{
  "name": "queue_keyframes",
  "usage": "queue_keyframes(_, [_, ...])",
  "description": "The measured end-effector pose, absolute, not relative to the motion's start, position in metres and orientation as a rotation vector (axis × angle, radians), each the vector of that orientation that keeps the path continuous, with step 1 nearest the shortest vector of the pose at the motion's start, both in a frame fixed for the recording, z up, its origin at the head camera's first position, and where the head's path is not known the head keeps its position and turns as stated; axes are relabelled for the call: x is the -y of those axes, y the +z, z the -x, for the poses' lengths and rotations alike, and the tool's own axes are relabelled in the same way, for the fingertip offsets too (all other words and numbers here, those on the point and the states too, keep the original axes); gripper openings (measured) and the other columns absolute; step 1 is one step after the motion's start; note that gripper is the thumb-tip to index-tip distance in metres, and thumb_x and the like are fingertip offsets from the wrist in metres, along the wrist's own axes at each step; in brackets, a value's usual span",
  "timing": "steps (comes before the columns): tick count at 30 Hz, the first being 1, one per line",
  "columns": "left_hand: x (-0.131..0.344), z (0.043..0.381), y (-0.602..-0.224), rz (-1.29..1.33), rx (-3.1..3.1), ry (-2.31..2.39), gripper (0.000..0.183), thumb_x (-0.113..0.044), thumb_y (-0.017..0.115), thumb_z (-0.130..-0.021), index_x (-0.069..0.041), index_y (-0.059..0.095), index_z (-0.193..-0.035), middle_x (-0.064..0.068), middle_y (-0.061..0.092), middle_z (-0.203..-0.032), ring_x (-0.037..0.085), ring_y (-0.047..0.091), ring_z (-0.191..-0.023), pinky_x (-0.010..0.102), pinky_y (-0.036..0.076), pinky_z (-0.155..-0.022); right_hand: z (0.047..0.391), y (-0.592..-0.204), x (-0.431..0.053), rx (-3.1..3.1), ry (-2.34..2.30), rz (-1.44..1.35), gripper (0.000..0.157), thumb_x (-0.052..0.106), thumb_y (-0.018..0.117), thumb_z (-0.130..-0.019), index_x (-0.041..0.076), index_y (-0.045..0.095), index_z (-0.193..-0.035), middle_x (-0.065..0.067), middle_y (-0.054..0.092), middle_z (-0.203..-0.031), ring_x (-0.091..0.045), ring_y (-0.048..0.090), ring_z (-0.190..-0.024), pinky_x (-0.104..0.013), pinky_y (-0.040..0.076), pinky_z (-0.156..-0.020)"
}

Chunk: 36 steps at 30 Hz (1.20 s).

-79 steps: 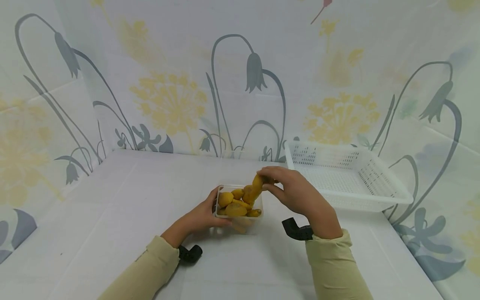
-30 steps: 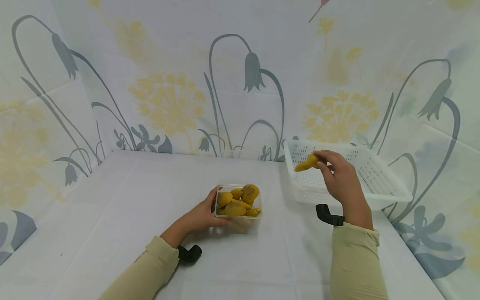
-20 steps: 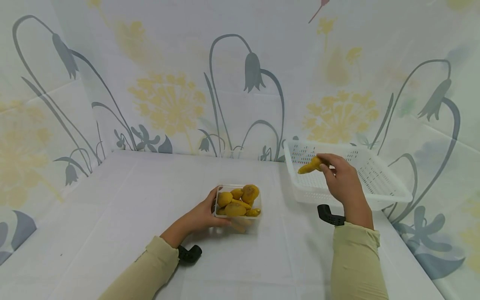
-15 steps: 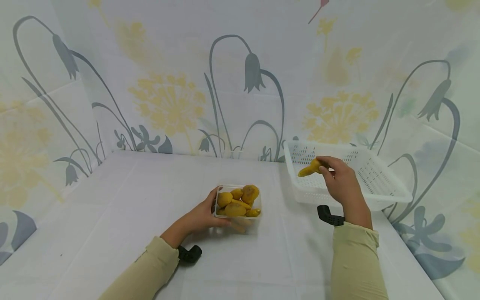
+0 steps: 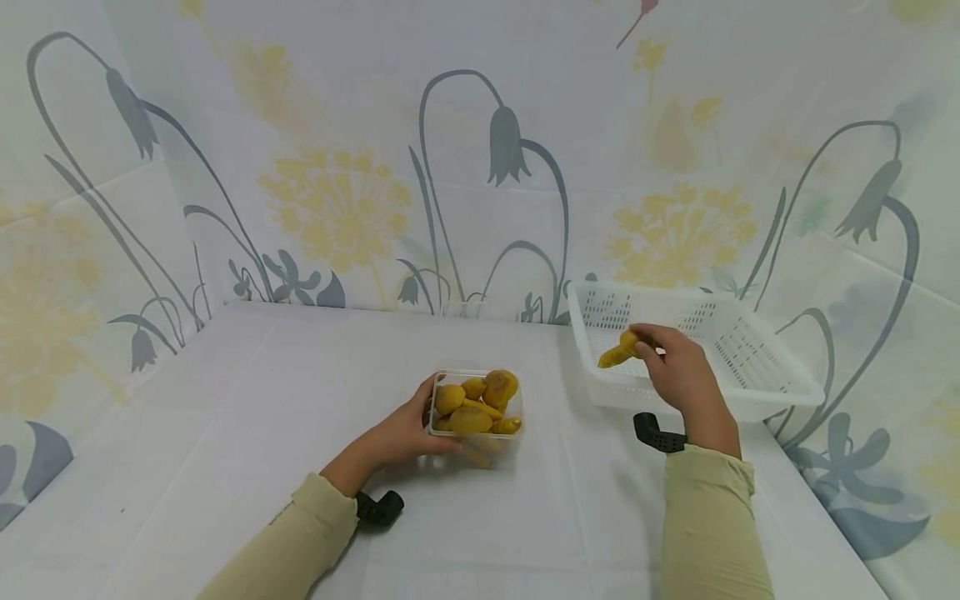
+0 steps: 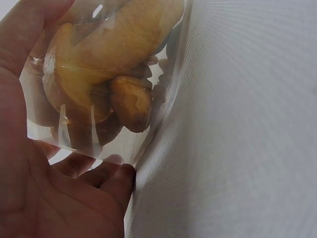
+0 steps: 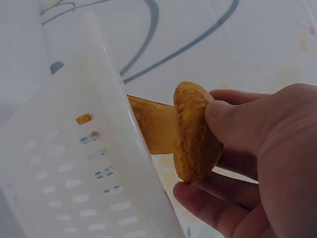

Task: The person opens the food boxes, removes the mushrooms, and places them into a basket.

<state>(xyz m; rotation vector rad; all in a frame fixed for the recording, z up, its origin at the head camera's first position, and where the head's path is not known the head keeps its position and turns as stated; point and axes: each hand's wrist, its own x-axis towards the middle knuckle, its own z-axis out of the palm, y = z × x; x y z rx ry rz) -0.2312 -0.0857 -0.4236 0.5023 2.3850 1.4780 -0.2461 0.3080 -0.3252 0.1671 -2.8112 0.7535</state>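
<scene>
A small clear plastic box [image 5: 459, 372] stands on the table, filled with several yellow-brown mushrooms [image 5: 471, 419]. My left hand [image 5: 412, 429] grips this box from its left side, thumb and fingers around the wall. Mushrooms [image 6: 130, 101] show through the plastic in the left wrist view. With my right hand [image 5: 681, 375] I pinch one mushroom [image 5: 619, 351] by its cap [image 7: 194, 131], the stem pointing left and slightly down. It hangs over the white perforated basket [image 7: 54, 163]. In the right wrist view the basket's rim hides the stem's far end.
The white basket [image 5: 757, 402] takes up the back right of the table [image 5: 300, 375]. Behind it rises a flower-printed cloth backdrop [image 5: 480, 208]. Black mounts [image 5: 660, 435] sit on both wrists.
My right hand has lifted the mushroom out of the clear box, carried it right over the basket, then sunk a little. My left hand keeps its hold on the box.
</scene>
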Motion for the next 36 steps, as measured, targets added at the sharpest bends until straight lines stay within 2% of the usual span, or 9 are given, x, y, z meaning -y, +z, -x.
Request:
queue_keyframes(16, [0.088, 0.2319, -0.4257, -0.509, -2.39, 1.468, 0.121, -0.041, 0.086, -0.07, -0.026, 0.003, -0.157, 0.009, 0.02, -0.161, 0.027, 0.022, -0.149, 0.048, 0.025, -0.118, 0.2487, -0.3282, -0.3071, 2.935, 0.633, -0.136, 0.04, 0.022, 0.046, -0.103, 0.008, 0.05, -0.14, -0.024, 0.055, -0.133, -0.046, 0.05, -0.122, -0.061, 0.042, -0.097])
queue_keyframes(22, [0.0873, 0.2338, -0.427, -0.524, -2.395, 1.458, 0.117, -0.039, 0.084, -0.073, -0.024, 0.004, -0.157, 0.013, 0.02, -0.161, 0.031, 0.023, -0.148, 0.05, 0.026, -0.117, 0.2489, -0.3304, -0.3081, 2.963, 0.615, -0.149, 0.039, 0.022, 0.046, -0.103, 0.009, 0.051, -0.139, -0.027, 0.058, -0.13, -0.046, 0.055, -0.115, -0.058, 0.046, -0.092])
queue_keyframes(29, [0.0868, 0.2336, -0.4275, -0.525, -2.387, 1.461, 0.117, -0.039, 0.084, -0.073, -0.023, 0.004, -0.157, 0.012, 0.019, -0.162, 0.029, 0.021, -0.149, 0.05, 0.025, -0.118, 0.2489, -0.3309, -0.3101, 2.994, 0.605, -0.143, 0.039, 0.022, 0.043, -0.103, 0.011, 0.049, -0.14, -0.03, 0.053, -0.135, -0.048, 0.054, -0.117, -0.057, 0.047, -0.09])
queue_keyframes(36, [0.0876, 0.234, -0.4267, -0.515, -2.384, 1.461, 0.12, -0.041, 0.085, -0.072, -0.025, 0.003, -0.157, 0.012, 0.014, -0.163, 0.028, 0.019, -0.149, 0.049, 0.024, -0.119, 0.2481, -0.3262, -0.3068, 2.975, 0.615, -0.158, 0.039, 0.021, 0.042, -0.103, 0.01, 0.05, -0.139, -0.028, 0.055, -0.134, -0.046, 0.054, -0.118, -0.055, 0.048, -0.087])
